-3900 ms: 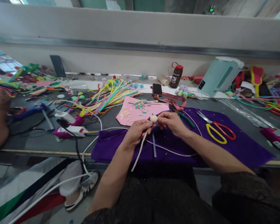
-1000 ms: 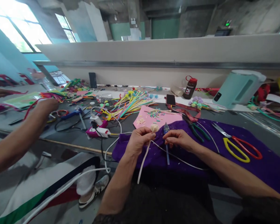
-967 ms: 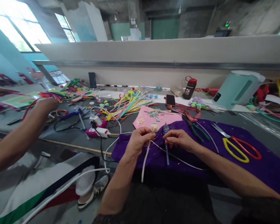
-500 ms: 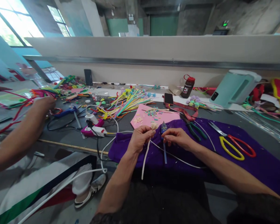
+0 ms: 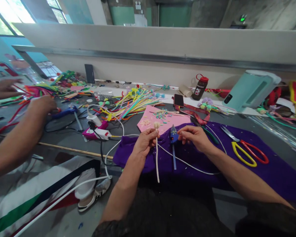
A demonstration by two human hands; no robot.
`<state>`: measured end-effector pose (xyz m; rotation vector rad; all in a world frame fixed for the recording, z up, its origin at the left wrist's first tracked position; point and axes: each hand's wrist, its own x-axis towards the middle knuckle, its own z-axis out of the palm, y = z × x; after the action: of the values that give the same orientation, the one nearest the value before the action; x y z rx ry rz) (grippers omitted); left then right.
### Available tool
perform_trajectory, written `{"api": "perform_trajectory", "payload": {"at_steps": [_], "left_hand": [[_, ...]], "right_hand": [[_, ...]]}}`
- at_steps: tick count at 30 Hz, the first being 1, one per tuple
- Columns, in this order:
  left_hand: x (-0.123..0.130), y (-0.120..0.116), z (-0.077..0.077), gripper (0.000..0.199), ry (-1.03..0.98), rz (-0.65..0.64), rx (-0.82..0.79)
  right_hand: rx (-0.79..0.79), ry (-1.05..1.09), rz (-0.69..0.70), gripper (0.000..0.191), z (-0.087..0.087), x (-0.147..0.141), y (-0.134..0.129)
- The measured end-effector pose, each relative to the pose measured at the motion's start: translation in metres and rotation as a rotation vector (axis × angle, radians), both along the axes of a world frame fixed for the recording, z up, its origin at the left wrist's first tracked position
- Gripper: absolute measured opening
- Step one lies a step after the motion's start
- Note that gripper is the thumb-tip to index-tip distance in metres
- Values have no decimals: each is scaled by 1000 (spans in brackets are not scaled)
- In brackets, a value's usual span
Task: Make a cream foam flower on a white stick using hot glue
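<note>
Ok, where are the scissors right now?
In the head view, the scissors lie on the purple cloth, to the right of your right hand.

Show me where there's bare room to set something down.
The widest free patch looks to be the purple cloth right of the scissors. A smaller one is dark tabletop between that cloth and the teal appliance. It's crowded around the left hand, with its cream stem, the blue tool and the pink sheet.
</note>
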<state>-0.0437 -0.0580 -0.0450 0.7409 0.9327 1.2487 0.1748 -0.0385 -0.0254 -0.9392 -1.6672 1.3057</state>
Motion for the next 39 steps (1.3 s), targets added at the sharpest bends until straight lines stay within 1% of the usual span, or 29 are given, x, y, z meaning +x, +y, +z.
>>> {"api": "perform_trajectory", "payload": {"at_steps": [3, 9, 15, 23, 26, 28, 30, 34, 37, 39], "left_hand": [[0, 0, -2, 30, 0, -21, -4], [3, -2, -4, 32, 35, 0, -18], [2, -2, -6, 33, 5, 29, -18], [1, -3, -5, 34, -55, 86, -61], [2, -3, -3, 34, -52, 73, -78], [3, -2, 2, 34, -40, 54, -80], [3, -2, 9, 32, -26, 36, -61], [4, 5, 32, 31, 3, 1, -5], [5, 23, 46, 30, 29, -31, 24], [7, 42, 50, 29, 39, -41, 46]], "right_hand": [[12, 58, -97, 21, 2, 7, 8], [-18, 67, -149, 20, 0, 13, 18], [-12, 26, -157, 21, 0, 13, 18], [-26, -123, -118, 21, -8, 12, 15], [-39, -150, -102, 22, -10, 13, 16], [-44, -160, -101, 23, -11, 13, 18], [-48, -169, -114, 23, -13, 14, 19], [-58, -189, -145, 21, -16, 12, 21], [-61, -204, -139, 18, -18, 11, 23], [-55, -213, -139, 17, -18, 13, 26]]}}
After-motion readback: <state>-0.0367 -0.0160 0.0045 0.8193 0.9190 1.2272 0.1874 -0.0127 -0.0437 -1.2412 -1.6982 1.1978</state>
